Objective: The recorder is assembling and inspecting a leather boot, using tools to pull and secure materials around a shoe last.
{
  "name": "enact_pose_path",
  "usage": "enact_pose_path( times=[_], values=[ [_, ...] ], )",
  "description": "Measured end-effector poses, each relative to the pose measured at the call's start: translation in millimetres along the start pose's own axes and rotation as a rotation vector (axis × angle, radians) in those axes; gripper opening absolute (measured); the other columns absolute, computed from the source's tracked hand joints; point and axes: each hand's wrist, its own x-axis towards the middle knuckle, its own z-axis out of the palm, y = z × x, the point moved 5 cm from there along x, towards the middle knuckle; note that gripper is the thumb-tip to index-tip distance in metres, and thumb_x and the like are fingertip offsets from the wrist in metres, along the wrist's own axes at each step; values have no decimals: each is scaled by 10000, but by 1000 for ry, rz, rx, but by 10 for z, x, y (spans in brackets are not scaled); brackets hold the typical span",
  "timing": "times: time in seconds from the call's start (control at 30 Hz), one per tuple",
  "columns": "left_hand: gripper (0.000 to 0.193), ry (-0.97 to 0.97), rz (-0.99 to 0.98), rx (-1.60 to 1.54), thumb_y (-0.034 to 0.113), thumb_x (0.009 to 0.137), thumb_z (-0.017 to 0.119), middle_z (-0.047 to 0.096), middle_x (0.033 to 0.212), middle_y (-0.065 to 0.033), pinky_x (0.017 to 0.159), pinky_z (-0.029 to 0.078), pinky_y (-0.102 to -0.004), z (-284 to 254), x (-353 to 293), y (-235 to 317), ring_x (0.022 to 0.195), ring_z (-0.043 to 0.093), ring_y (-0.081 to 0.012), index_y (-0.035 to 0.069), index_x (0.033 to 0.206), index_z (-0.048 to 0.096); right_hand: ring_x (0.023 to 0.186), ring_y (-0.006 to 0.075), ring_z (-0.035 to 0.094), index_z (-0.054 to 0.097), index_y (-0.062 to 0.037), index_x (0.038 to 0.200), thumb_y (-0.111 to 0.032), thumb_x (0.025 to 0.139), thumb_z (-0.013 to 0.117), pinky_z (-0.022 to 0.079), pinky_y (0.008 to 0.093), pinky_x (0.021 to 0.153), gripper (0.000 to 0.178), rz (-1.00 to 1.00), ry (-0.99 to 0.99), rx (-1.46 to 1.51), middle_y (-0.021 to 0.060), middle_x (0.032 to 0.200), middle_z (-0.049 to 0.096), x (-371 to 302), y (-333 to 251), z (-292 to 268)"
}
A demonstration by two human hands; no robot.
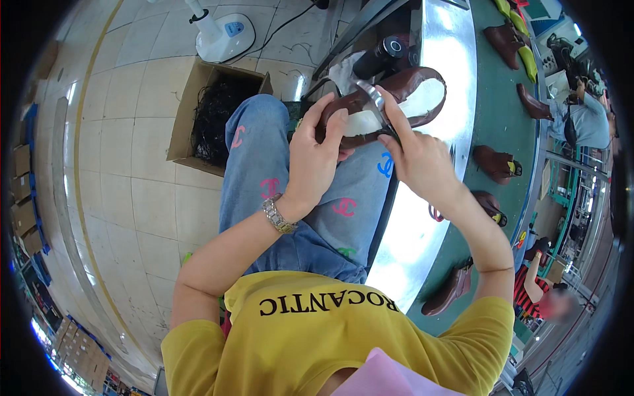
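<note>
A brown leather shoe upper (409, 84) with a white lining is held over my lap. My left hand (316, 155) grips its near side, thumb on the white lining, with a metal watch on the wrist. My right hand (415, 155) holds a pair of metal scissors (371, 98) whose blades point at the edge of the upper. Below the hands are my blue jeans (264, 148) with coloured marks.
An open cardboard box (198, 99) of black cords stands on the tiled floor to my left. A white fan base (224, 34) is behind it. To my right runs a green conveyor belt (502, 112) carrying several brown shoes (494, 162). Other people sit beyond it.
</note>
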Motion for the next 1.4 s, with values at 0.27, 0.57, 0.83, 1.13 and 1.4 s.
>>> enact_pose_path(
  times=[0.27,0.57,0.83,1.13,1.4],
  values=[
    [464,-68,6,12,237,904,579,565,1066,-90,580,517,-199,-48,10,7,733,618,-107,25,1293,440,488,310,588,299,-181,1404,-127,840,594,453,401,443,639,-108,228,103,136,613,609,-21,22,-90],
    [792,-319,-9,104,124,693,794,551,1095,-70,811,480,-227,-156,43,36,965,536,-103,3,1348,365,560,284,607,304,-172,1407,-143,823,616,473,362,485,663,-277,-13,59,125,751,644,139,-189,-133],
    [561,-331,-87,34,44,690,774,580,990,-21,740,485,-205,-135,26,108,850,551,-74,9,1172,489,429,257,551,310,-285,1400,-181,850,565,400,366,380,615,-351,105,60,90,509,545,151,-330,-288],
    [671,-677,-230,213,91,670,783,583,1110,-114,611,533,-237,-293,411,360,830,625,-148,-16,1261,483,754,180,620,374,-89,1370,-173,868,595,477,291,705,555,-234,-136,419,138,869,624,43,8,-400],
    [953,-458,-181,204,186,652,819,491,1267,-82,1016,340,-333,-377,-210,49,1127,494,-196,66,1411,256,615,87,496,404,-94,1356,-234,943,497,433,228,580,446,16,34,832,37,728,552,-187,11,-281]
  ],
)
